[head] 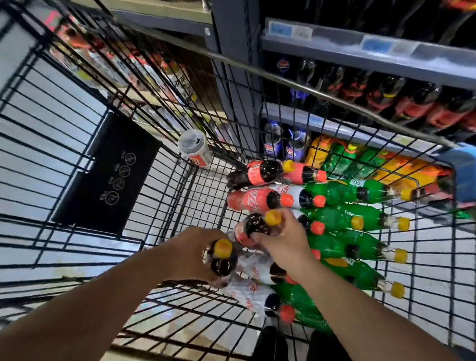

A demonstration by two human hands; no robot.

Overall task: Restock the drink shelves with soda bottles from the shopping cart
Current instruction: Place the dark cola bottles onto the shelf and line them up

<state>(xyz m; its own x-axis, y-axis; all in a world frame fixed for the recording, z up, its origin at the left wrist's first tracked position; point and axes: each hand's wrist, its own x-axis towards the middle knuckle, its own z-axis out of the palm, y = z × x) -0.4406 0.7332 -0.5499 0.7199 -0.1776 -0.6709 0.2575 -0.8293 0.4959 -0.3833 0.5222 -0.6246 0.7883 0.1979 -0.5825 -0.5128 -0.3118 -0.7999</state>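
I look down into a black wire shopping cart [126, 83] holding several soda bottles. My left hand [196, 249] is shut on a dark cola bottle with a yellow cap [223, 259], lifted upright near the cart's middle. My right hand [285, 239] grips the neck of a second yellow-capped cola bottle [256, 226] with a red label. Green bottles [345, 217] lie in a row on the right of the cart, red and white-labelled cola bottles [256, 198] lie beside them. The drink shelves [377, 52] stand beyond the cart, filled with cola bottles.
A white can [196, 149] lies at the cart's far end. A black child-seat flap [105, 176] hangs on the left wall. The cart's blue handle corner [469, 170] is at right. Orange and green bottles fill the lowest shelf [366, 159]. My shoes [273, 351] show below.
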